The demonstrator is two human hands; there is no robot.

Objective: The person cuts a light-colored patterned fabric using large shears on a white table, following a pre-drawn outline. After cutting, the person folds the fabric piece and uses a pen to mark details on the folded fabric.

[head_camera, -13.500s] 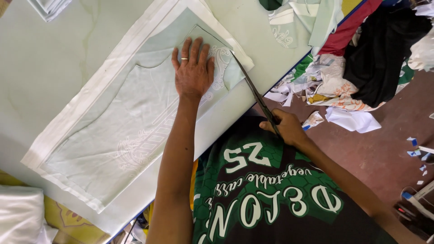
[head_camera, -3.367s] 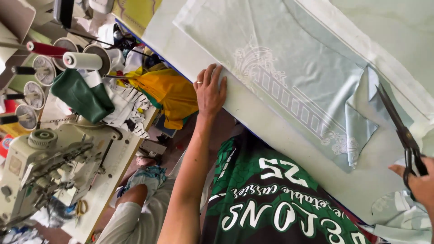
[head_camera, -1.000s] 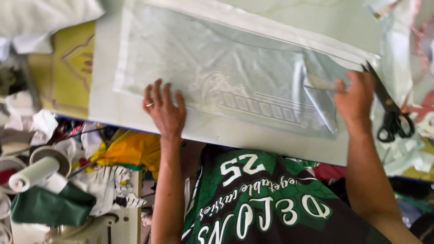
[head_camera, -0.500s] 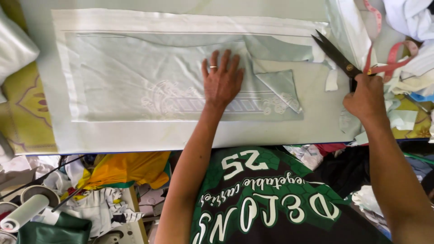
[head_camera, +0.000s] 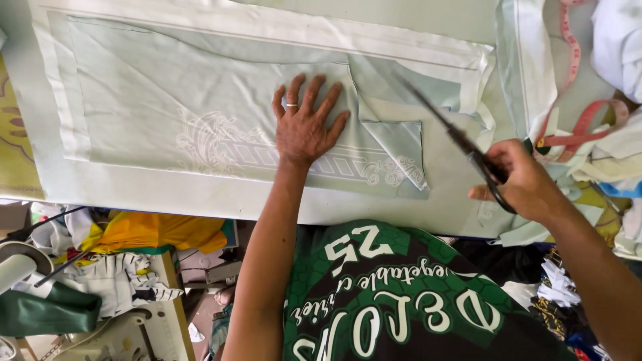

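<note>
Left hand [head_camera: 306, 126]: laid flat, palm down, fingers spread wide, on the pale green cloth [head_camera: 167, 100]. It grips nothing; it rests on the cloth just above a white printed pattern [head_camera: 227, 144]. A ring shows on one finger.

Right hand [head_camera: 525, 179]: closed around the handles of the scissors [head_camera: 461, 144], at 3 o'clock from the left hand. The blades run toward 10 o'clock from the hand, their tip over the upper right part of the cloth. The blades are blurred; whether they are parted or shut cannot be told.

Cloth: spread flat on the table [head_camera: 374, 10] over a white layer [head_camera: 267, 27] that shows as a border around it. Between the two hands a flap [head_camera: 394, 144] of the cloth is folded over, its point toward 5 o'clock.

Surroundings: a pink tape measure [head_camera: 582, 124] lies at 2 o'clock from the right hand, among white fabric pieces [head_camera: 618, 40]. A yellow garment [head_camera: 157, 230] sits at 8 o'clock from the left hand, below the table edge. A dark green bundle [head_camera: 43, 311] lies at the lower left corner of the view.
</note>
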